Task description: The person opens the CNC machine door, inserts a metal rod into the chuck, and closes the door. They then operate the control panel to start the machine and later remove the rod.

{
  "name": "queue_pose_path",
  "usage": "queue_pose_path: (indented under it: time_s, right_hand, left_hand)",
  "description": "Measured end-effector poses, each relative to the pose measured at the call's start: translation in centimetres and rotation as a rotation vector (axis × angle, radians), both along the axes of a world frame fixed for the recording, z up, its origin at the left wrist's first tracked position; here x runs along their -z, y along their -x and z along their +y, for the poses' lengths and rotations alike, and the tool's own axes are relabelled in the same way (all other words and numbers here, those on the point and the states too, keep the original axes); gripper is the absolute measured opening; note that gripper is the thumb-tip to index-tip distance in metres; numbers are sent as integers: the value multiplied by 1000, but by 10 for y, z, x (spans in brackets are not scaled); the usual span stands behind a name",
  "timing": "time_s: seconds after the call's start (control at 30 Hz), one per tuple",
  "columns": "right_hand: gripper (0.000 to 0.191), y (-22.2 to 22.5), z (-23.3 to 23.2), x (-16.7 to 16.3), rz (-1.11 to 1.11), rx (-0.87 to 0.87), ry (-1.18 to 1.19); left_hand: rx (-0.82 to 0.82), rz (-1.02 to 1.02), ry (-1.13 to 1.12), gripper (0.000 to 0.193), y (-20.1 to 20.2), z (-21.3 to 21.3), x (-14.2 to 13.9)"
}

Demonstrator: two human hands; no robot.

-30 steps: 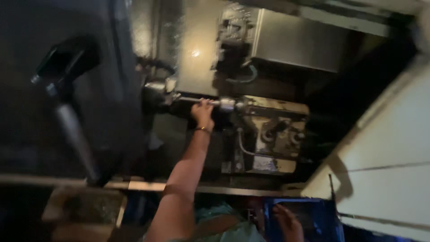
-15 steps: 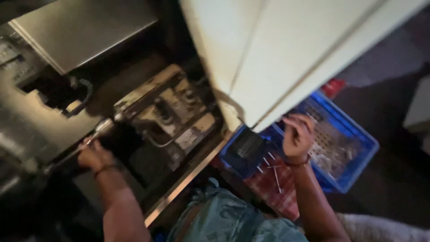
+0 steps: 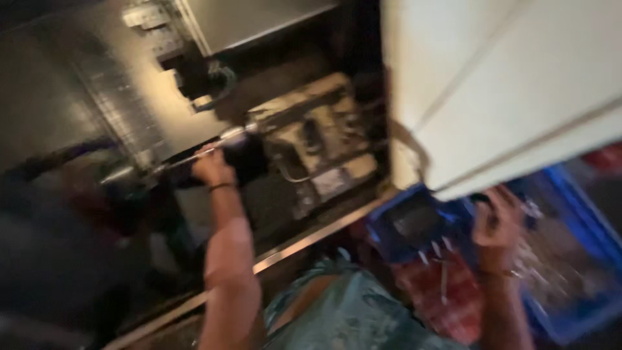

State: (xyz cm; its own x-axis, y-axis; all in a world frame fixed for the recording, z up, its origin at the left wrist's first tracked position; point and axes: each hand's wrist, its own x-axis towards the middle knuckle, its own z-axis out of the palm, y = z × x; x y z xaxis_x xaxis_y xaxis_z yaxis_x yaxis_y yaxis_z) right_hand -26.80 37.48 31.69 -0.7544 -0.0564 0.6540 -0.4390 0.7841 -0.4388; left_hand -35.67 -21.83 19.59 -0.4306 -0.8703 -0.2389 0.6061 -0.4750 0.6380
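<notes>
Inside the dark machine at ten o'clock, the left hand (image 3: 210,167) grips a metal rod (image 3: 188,157) — the right hand (image 3: 495,223), fingers curled on something unclear, reaches the blue crate (image 3: 583,304), so the next move calls for a sure pick.

A pale rectangular label (image 3: 332,183) sits on the front of the grey machine block (image 3: 311,139), low on its side. Another pale plate-like label (image 3: 144,14) shows upper left, blurred.

Left hand (image 3: 210,167) on long metal rod (image 3: 194,155) inside machine; right hand (image 3: 495,223) over blue plastic crate (image 3: 576,304), right.
</notes>
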Motion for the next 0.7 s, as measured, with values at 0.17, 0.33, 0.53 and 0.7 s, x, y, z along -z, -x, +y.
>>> queue_pose_path:
  time_s: [0.17,0.33,0.53,0.7]
  right_hand:
    - [20,10,16,1,-53,-103,15]
    - [17,7,27,-5,-94,-43,-100]
    - [17,9,40,-8,-181,-105,-3]
    - [4,28,40,4,-114,-19,-4]
  left_hand:
    - [-113,-23,-121,17,8,-7,-5]
    - [-123,-138,-192,20,7,-8,-5]
    - [-85,-160,-184,22,8,-12,0]
    - [-93,-148,-205,21,9,-13,4]
